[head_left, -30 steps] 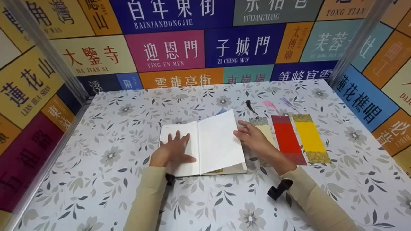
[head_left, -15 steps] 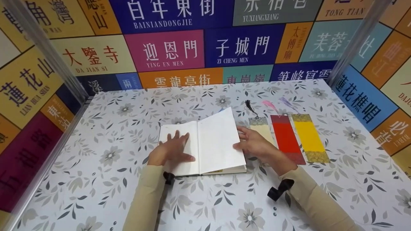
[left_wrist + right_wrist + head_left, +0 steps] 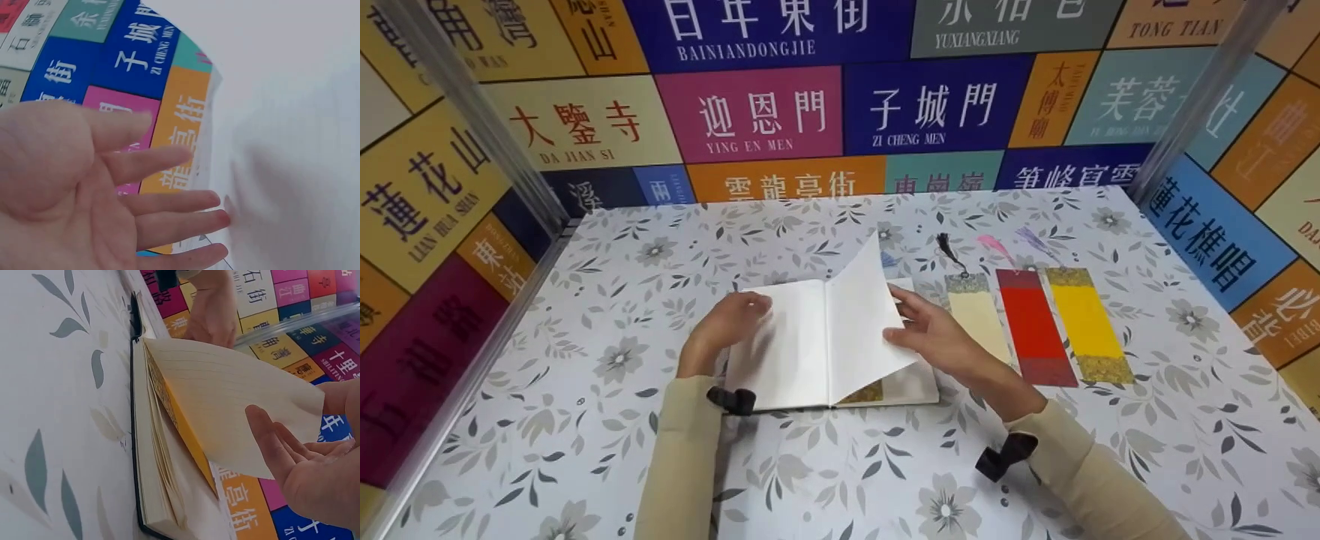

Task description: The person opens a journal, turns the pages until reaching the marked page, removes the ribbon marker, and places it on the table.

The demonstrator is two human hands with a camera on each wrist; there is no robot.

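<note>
An open notebook (image 3: 795,345) with blank white pages lies on the table. My right hand (image 3: 934,330) holds the outer edge of a right-hand page (image 3: 859,322), which is raised and curved towards the spine. In the right wrist view this page (image 3: 225,394) stands between the thumb and the fingers. Under it lies a yellow bookmark (image 3: 188,430) with a gold patterned end (image 3: 861,394); a blue tassel (image 3: 889,259) shows past the notebook's top. My left hand (image 3: 727,322) is over the left page's outer edge, its fingers (image 3: 174,228) loosely straight and holding nothing.
Right of the notebook lie three tasselled bookmarks side by side: cream (image 3: 976,315), red (image 3: 1035,326) and yellow (image 3: 1086,319). The tablecloth (image 3: 840,480) is white with grey flowers. Colourful panels with Chinese lettering (image 3: 750,112) stand behind and at the sides.
My right hand has moved left, lifting the page further, so the gold bookmark end shows more. My left hand has come off the left page and drawn back to its outer edge.
</note>
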